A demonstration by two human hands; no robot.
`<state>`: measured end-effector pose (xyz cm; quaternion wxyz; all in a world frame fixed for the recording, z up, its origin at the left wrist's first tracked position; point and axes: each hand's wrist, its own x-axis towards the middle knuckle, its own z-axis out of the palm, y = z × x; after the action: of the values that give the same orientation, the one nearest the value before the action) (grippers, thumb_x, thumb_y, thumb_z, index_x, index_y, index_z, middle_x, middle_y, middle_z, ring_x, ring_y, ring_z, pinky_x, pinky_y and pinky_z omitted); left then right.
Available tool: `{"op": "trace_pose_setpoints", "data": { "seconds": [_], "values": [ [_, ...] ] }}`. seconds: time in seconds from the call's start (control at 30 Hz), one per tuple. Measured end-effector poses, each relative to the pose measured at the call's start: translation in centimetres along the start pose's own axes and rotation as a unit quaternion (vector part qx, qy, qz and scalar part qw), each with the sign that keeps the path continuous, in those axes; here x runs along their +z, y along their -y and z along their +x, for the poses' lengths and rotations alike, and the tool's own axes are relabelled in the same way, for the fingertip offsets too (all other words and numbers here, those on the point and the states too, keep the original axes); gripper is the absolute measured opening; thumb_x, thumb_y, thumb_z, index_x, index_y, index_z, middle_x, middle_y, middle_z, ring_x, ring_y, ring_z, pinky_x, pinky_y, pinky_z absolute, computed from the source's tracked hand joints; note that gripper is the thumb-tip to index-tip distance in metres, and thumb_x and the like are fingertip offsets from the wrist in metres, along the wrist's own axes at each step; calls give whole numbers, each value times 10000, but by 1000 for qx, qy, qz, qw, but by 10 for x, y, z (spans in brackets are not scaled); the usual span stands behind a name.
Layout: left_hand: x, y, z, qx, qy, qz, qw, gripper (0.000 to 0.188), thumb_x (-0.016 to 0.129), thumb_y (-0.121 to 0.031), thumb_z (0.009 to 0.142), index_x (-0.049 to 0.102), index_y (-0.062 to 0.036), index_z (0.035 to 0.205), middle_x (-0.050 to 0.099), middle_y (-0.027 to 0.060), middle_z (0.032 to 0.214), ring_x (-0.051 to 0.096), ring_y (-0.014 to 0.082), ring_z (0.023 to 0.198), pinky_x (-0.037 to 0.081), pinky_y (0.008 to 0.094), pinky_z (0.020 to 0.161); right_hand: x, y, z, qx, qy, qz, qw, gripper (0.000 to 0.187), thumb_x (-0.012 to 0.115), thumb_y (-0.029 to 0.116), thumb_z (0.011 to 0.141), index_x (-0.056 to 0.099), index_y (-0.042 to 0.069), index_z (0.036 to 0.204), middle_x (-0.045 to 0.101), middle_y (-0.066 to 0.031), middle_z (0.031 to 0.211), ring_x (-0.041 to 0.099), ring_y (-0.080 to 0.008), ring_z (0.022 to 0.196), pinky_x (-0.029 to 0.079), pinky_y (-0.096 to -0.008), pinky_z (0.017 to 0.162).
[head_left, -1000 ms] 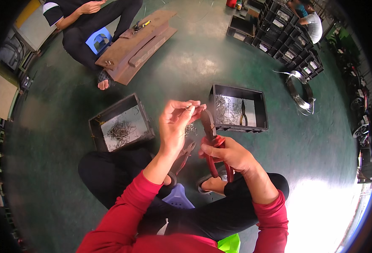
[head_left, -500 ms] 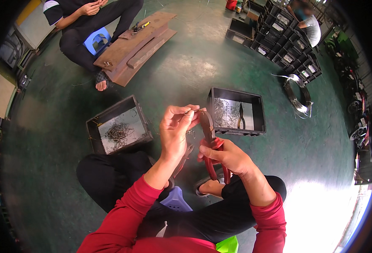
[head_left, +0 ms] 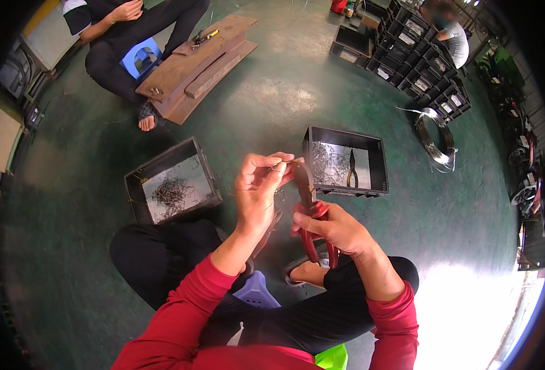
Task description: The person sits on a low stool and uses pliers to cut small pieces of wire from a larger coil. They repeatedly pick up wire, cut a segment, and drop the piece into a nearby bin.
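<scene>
My left hand (head_left: 257, 188) pinches a small bent piece of wire (head_left: 276, 168) between thumb and fingers. Wrapped round the red handles of a pair of pliers (head_left: 309, 213) is my right hand (head_left: 337, 229); the jaws point up, beside my left fingertips. Whether the jaws touch the wire I cannot tell. Below my left wrist, another red-handled tool (head_left: 267, 234) shows in part behind the arm. To the left sits a black crate (head_left: 208, 169) with a heap of wire pieces (head_left: 172, 196). A second black crate (head_left: 380, 166) on the right holds more wire pieces (head_left: 329, 165) and black-handled pliers (head_left: 352, 168).
A rusty steel beam (head_left: 192, 68) with a yellow tool (head_left: 208, 37) on it lies ahead, where a person sits on a blue stool (head_left: 141, 58). A wire coil (head_left: 436, 139) rests at right, near stacked black crates (head_left: 411, 55). Another person is behind these.
Both hands stay almost in place, with the pliers jaws still beside the left fingertips. The whole view has shifted very slightly. The seated person's hands have moved a little.
</scene>
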<state>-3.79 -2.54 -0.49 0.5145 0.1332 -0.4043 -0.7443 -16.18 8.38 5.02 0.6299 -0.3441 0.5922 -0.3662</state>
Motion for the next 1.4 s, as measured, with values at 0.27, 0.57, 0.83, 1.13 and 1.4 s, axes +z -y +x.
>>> {"op": "trace_pose_setpoints", "data": {
  "seconds": [0.27, 0.57, 0.83, 1.13, 1.4],
  "values": [
    [-29, -39, 26, -130, 85, 117, 981, 258, 497, -104, 970, 550, -9, 1205, 587, 167, 1231, 601, 290, 1124, 511, 395, 924, -12, -1, -7, -4, -177, -238, 955, 266, 649, 290, 901, 593, 36, 959, 596, -29, 712, 522, -90, 606, 452, -279, 616],
    [-10, -39, 9, -167, 173, 309, 920, 274, 482, -107, 994, 628, -31, 1213, 609, 18, 709, 572, 58, 636, 487, 220, 574, -11, -5, -2, 15, -173, -268, 948, 274, 693, 258, 859, 611, 4, 920, 627, -115, 722, 576, -181, 648, 462, -321, 651],
    [2, -32, -5, -110, 139, 339, 924, 246, 447, -65, 985, 641, -9, 1124, 434, -27, 565, 402, 29, 504, 340, 220, 460, -11, -17, 0, -59, -199, -269, 940, 233, 709, 197, 838, 599, -5, 874, 651, -161, 722, 599, -276, 632, 476, -365, 666],
    [9, -21, -15, -73, 92, 367, 923, 233, 453, -93, 996, 636, -18, 1119, 434, -31, 566, 402, 27, 510, 339, 216, 468, -8, -23, 4, -115, -239, -288, 920, 219, 733, 154, 809, 573, 10, 852, 605, -150, 661, 558, -297, 574, 462, -362, 602],
    [15, -13, -20, -38, 60, 357, 931, 241, 439, -116, 1010, 631, -28, 1129, 444, -31, 544, 414, 27, 474, 335, 225, 430, -4, -27, 10, -135, -268, -300, 906, 228, 720, 144, 820, 529, 20, 828, 596, -151, 663, 553, -322, 573, 460, -367, 588]
  ]
}}
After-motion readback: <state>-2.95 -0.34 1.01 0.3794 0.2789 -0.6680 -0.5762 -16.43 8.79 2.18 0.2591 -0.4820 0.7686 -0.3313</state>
